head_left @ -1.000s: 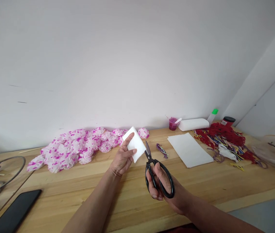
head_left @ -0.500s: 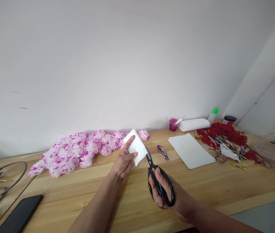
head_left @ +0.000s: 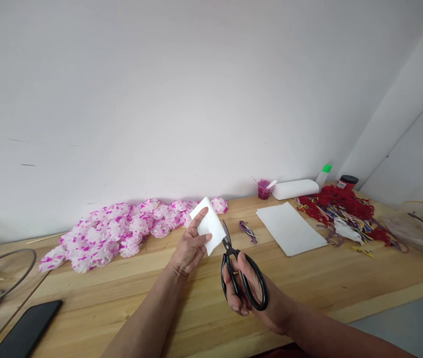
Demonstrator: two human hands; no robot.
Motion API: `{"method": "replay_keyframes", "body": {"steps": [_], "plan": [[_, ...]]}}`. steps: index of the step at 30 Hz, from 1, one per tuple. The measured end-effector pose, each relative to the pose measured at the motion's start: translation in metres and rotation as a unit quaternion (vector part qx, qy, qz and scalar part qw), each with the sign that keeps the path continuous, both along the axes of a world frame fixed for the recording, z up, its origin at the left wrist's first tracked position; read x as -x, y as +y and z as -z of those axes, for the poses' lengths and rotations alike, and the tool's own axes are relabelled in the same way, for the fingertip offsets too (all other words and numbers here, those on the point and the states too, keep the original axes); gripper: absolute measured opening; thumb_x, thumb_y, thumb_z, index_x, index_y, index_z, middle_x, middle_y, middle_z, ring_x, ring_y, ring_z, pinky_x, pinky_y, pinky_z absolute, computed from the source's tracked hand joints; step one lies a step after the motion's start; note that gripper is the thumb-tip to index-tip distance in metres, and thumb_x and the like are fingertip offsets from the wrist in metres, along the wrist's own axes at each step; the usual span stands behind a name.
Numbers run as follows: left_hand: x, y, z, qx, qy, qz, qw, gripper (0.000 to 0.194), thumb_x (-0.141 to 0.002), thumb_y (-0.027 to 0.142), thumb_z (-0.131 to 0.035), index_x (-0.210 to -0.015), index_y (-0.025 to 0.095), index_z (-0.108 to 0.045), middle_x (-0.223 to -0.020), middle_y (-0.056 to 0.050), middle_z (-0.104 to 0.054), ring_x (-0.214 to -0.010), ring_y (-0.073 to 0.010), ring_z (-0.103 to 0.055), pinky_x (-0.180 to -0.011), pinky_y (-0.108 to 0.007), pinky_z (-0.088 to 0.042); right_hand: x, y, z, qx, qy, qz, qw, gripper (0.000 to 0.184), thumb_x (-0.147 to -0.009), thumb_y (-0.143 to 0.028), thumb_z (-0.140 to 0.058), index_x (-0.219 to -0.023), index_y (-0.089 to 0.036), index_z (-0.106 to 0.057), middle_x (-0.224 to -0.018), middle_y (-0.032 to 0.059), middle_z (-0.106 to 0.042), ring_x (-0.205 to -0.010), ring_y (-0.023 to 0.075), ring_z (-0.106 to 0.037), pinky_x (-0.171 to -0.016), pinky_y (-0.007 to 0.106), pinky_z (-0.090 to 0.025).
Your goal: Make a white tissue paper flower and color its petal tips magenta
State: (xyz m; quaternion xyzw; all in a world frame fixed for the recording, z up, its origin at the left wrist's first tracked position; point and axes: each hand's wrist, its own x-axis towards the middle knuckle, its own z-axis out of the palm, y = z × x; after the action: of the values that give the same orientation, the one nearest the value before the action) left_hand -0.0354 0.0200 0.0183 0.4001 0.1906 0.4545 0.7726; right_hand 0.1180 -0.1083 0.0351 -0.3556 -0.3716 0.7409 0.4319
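My left hand (head_left: pixel 191 248) pinches a folded piece of white paper (head_left: pixel 211 226) between thumb and fingers, held up over the table. In my right hand (head_left: pixel 251 291) is a pair of black-handled scissors (head_left: pixel 227 243), with my thumb and fingers through the loops. Its blades lie at the paper's lower right edge, the handles spread apart. How far the lower blade reaches behind the paper is hidden. Beyond the paper, a heap of white paper flowers with magenta blotches (head_left: pixel 103 231) lies along the wall. A small bundle of coloured strings (head_left: pixel 248 231) rests right of the blades.
White sheets (head_left: pixel 291 228) lie to the right, with a cup of magenta liquid (head_left: pixel 264 190), a white roll (head_left: pixel 295 189) and a green-capped bottle (head_left: pixel 324 175) behind. Red yarn (head_left: pixel 340 203) is piled farther right. A black phone (head_left: pixel 27 328) and a cable (head_left: pixel 28 268) occupy the left.
The scissors' handles have spread wider and the blades have parted at the paper's edge. My left hand keeps its hold on the paper. The view has shifted slightly to the right.
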Motion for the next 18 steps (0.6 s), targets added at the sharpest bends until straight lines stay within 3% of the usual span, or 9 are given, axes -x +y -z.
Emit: {"method": "replay_keyframes", "body": {"steps": [10,18], "plan": [[-0.0040,-0.0054,-0.0030,0.001,-0.003,0.000,1.000,0.094,-0.070,0.010,-0.079,-0.150,0.032,-0.034,-0.115,-0.004,-0.068,-0.098,-0.0155,-0.069,-0.082,-0.024,-0.056,0.0018,0.0063,-0.0032,-0.006,-0.014,0.035,0.999,0.068,-0.084,-0.084,-0.031,-0.087,-0.019,-0.050,-0.049,-0.0037,-0.051,-0.041,0.0067,-0.034,-0.044,0.021,-0.024],[-0.0049,-0.0061,-0.0062,0.010,0.009,-0.020,1.000,0.095,-0.065,0.011,-0.082,-0.148,0.033,-0.039,-0.111,-0.003,-0.070,-0.097,-0.0159,-0.070,-0.079,-0.023,-0.057,0.0017,0.0031,-0.0085,-0.022,-0.032,0.058,0.998,0.061,-0.086,-0.080,-0.034,-0.082,-0.020,-0.047,-0.045,-0.0061,-0.045,-0.040,0.0061,-0.030,-0.043,0.021,-0.023]]}}
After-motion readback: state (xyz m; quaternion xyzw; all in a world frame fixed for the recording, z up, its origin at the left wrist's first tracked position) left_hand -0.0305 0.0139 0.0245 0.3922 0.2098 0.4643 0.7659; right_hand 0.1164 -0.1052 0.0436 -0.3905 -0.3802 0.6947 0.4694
